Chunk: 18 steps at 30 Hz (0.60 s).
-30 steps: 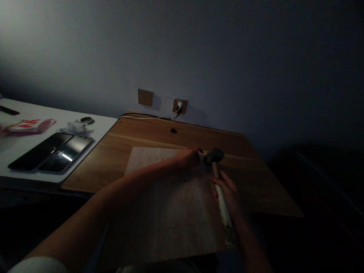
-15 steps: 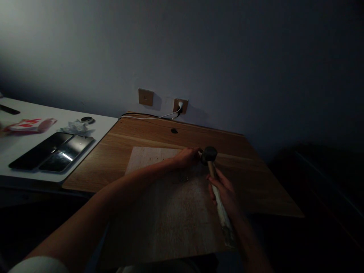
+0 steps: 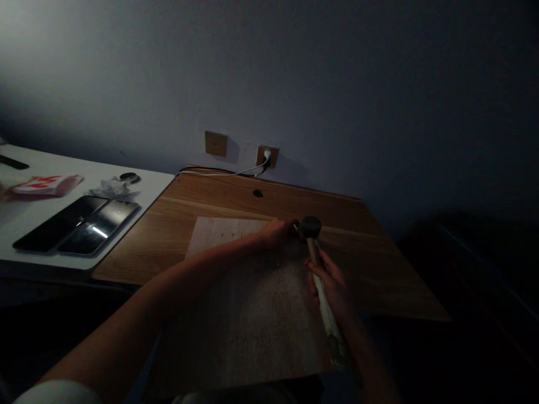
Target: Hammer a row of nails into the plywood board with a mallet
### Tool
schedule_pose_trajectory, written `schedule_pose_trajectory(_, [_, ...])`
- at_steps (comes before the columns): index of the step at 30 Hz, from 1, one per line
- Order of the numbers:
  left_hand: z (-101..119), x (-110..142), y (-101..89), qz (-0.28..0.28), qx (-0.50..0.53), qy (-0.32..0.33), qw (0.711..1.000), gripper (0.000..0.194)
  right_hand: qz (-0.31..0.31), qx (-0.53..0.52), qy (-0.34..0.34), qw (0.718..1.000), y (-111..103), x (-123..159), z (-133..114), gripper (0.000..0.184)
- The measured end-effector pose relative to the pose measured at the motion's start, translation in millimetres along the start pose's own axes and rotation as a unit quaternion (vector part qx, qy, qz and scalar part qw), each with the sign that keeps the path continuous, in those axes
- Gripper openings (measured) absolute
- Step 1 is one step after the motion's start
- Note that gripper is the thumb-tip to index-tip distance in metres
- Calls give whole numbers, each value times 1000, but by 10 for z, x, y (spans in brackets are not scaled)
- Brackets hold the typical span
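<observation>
One hammer [image 3: 323, 298], right hand [image 3: 334, 282] closed around its handle [image 3: 327, 314] near the head [image 3: 310, 226], presumably for control; one board [image 3: 261, 325] beneath; left hand [image 3: 275, 233] beside the head, grip indiscernible.

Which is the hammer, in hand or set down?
In hand: the right hand grips the hammer by the handle, its head close to the left hand; whether they touch, I cannot tell.
</observation>
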<state>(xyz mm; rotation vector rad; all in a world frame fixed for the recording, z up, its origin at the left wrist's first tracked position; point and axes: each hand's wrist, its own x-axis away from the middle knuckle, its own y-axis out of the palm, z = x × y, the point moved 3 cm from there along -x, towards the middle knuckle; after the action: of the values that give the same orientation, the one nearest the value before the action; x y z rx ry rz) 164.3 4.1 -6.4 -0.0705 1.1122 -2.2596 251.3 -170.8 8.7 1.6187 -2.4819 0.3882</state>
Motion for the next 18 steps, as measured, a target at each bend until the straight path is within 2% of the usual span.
schedule_pose_trajectory(11, [-19,13,2,23,8,18,1000,32,-14,-5,-4,1000,24,4,-18,69])
schedule_pose_trajectory(15, [-57,-12,31,1,17,17,1000,39,16,-13,-6,1000,21,9,-15,70])
schedule_pose_trajectory(18, [-93,-29,54,8,17,10,1000,39,14,-19,-6,1000,5,10,-16,75])
